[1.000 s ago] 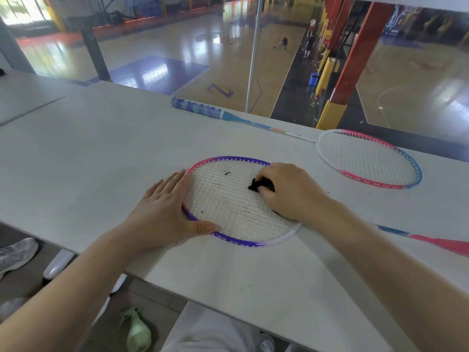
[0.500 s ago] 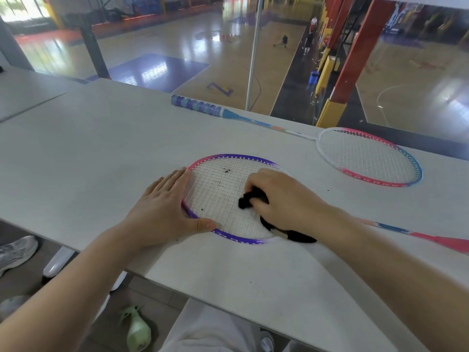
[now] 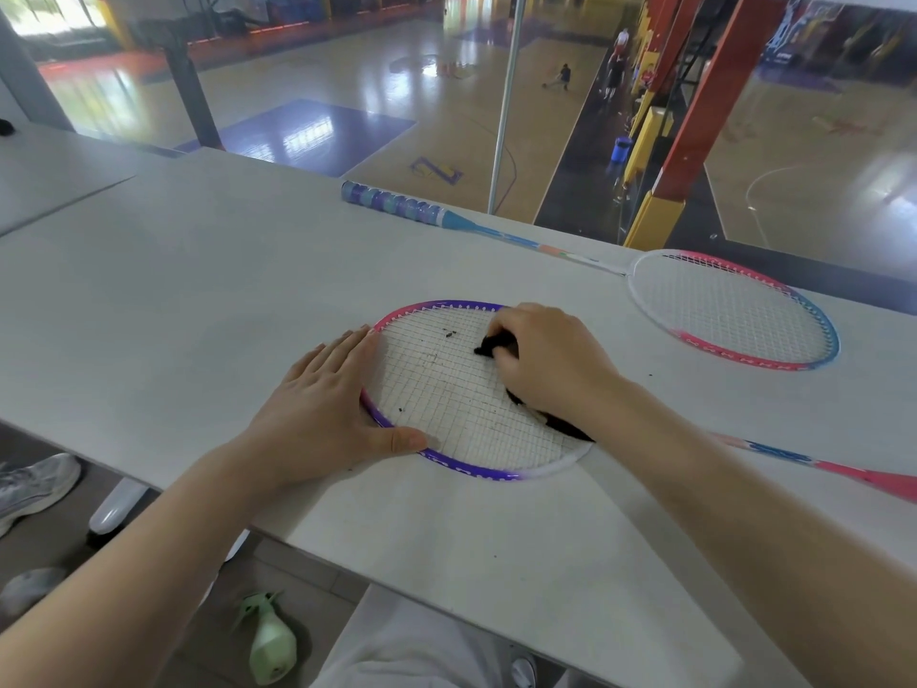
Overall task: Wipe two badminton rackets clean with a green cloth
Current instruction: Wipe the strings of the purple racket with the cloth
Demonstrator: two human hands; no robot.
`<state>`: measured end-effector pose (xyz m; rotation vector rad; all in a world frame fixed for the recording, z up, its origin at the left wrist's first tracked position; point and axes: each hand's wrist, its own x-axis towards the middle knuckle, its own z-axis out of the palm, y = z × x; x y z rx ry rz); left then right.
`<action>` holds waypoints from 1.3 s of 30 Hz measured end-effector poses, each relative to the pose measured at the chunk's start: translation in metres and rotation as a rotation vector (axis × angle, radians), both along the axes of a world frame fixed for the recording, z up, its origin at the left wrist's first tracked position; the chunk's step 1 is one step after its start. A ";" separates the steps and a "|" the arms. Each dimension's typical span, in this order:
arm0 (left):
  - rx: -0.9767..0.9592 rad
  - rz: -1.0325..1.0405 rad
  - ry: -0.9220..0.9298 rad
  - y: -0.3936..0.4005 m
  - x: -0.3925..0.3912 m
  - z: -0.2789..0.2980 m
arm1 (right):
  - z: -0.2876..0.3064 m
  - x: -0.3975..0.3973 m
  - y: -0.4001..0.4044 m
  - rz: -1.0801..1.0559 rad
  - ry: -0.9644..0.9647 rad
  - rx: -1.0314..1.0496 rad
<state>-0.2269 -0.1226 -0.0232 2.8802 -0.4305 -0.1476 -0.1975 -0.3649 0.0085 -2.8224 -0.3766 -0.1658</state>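
A pale green spray bottle (image 3: 270,648) lies on the floor under the near edge of a long white table (image 3: 149,300), with a grey sneaker (image 3: 34,486) to its left.

On the table just past that edge lies the near racket (image 3: 446,461), its purple and pink oval head flat. Its shaft runs from the head to the right, ending in a pink section at the picture's right edge. Small lettering on the frame and shaft is too blurred to read. Dark specks dot the strings.

The left hand (image 3: 322,414) lies flat with straight fingers along the head's left rim, thumb on the frame. The right hand (image 3: 551,365) has its fingers curled round a dark cloth (image 3: 496,346) bunched on the strings at the head's far right; the cloth looks nearly black, and more of it shows beneath the wrist.

Beyond the near racket and to its right, the second racket (image 3: 734,310) lies flat, well apart from the first. Its pink, white and blue head is at the right; its shaft points left to a blue and purple wrapped grip.

Past the table's far edge, a glossy sports court (image 3: 347,91) lies far below.
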 end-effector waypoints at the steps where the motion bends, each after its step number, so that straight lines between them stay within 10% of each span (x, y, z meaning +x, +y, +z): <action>1: -0.004 0.000 -0.002 0.000 0.000 0.000 | 0.002 -0.010 0.001 0.040 0.014 0.012; 10: -0.012 0.008 0.024 0.000 -0.001 0.001 | 0.013 -0.060 0.009 0.321 0.208 0.076; 22: -0.027 -0.002 0.015 0.000 0.000 0.001 | -0.003 0.041 -0.005 -0.122 -0.078 -0.083; 39: -0.059 0.002 0.011 -0.001 -0.001 0.001 | 0.006 -0.021 0.020 0.292 0.049 0.005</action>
